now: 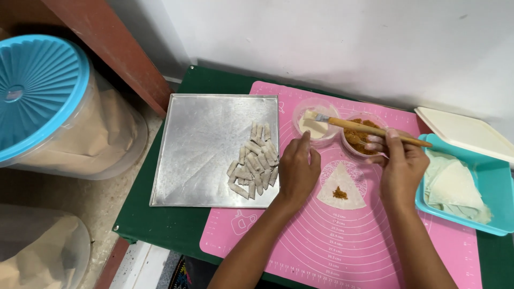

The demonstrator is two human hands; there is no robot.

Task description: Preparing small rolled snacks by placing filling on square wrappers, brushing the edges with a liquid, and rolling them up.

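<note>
Here we are looking down at our own two hands working over a pink silicone pastry mat [375, 246] spread on a green table [160, 225]. Our right hand [399, 166] is pinching a wooden-handled pastry brush [369, 128] between thumb and fingers, angling its bristles down into a small clear bowl of pale paste [316, 124], so the tip is loading without the handle touching the bowl beside it. That neighbouring clear bowl is holding a brown spiced filling [360, 139]. Our left hand [297, 171] is resting loosely curled, holding nothing, its thumb pointing toward the paste bowl and its knuckles near the wrapper. Between the two hands a triangular pastry wrapper [342, 184] is lying flat on the mat with a small mound of filling near its curved lower edge, kept within easy reach of both hands. Just left of the mat, a square metal tray [198, 150] is collecting finished rolls [256, 159], piled at its near right edge. At far right, a turquoise tub [495, 184] is holding spare wrappers [452, 184], its cream lid [463, 131] leaning behind it.
</note>
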